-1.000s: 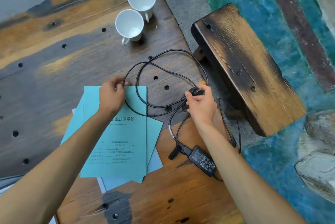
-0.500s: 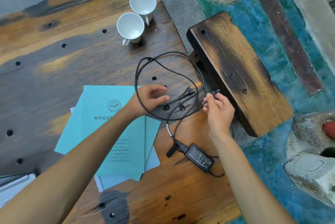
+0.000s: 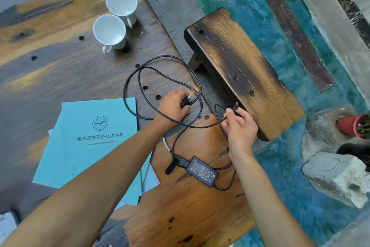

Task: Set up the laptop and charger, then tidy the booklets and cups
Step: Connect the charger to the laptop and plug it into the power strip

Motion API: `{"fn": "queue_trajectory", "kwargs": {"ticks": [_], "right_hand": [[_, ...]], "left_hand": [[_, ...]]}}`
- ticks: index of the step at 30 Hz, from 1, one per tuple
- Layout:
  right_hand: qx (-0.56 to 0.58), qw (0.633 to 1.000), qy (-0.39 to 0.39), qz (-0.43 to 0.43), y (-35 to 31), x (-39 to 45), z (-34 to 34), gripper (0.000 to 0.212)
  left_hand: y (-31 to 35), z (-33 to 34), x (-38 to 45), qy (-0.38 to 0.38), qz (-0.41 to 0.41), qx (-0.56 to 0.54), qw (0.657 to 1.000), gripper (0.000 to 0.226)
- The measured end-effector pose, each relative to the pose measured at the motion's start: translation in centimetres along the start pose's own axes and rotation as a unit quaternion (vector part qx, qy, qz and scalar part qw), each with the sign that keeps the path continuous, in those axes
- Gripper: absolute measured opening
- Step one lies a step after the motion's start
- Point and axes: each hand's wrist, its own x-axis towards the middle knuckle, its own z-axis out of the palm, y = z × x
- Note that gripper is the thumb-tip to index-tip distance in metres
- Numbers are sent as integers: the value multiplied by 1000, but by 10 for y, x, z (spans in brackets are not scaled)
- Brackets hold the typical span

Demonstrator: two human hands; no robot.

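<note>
Since a moment ago the left hand (image 3: 173,106) has slid off the booklets and now closes around the wall plug (image 3: 187,102), prongs poking out past the fingers, just above the power brick (image 3: 202,171). And the right hand (image 3: 239,124) has gone from that plug end to the thin cord, pinching it just below the barrel tip (image 3: 236,104), which points up, above and to the right of the brick. So both ends of the charger are in hand, while the black cable (image 3: 160,84) sprawls in loose loops on the wooden table (image 3: 60,62) above the brick, not yet straightened.

How far along? Early, I'd say. No laptop can be made out, so I can't say it's set up, and neither end is plugged into anything. The teal booklets (image 3: 94,138) lie fanned and crooked to the left of the brick, not squared. Two white cups (image 3: 115,20) stand touching, well above and left of the brick, untouched. A wooden bench (image 3: 240,66) sits beyond the table edge, above and right of it.
</note>
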Motion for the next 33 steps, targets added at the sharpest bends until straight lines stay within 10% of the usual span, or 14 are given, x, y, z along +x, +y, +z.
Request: {"fn": "queue_trajectory", "kwargs": {"ticks": [11, 21, 33], "right_hand": [[25, 999, -23, -17, -29, -12, -5, 27], [141, 982, -110, 52, -64, -91, 23, 15], [103, 964, -239, 56, -75, -199, 40, 20]], "left_hand": [[-18, -46, -59, -43, 7, 30, 999, 38], [-74, -121, -230, 16, -165, -94, 982, 25], [-135, -120, -436, 251, -301, -457, 798, 21]]}}
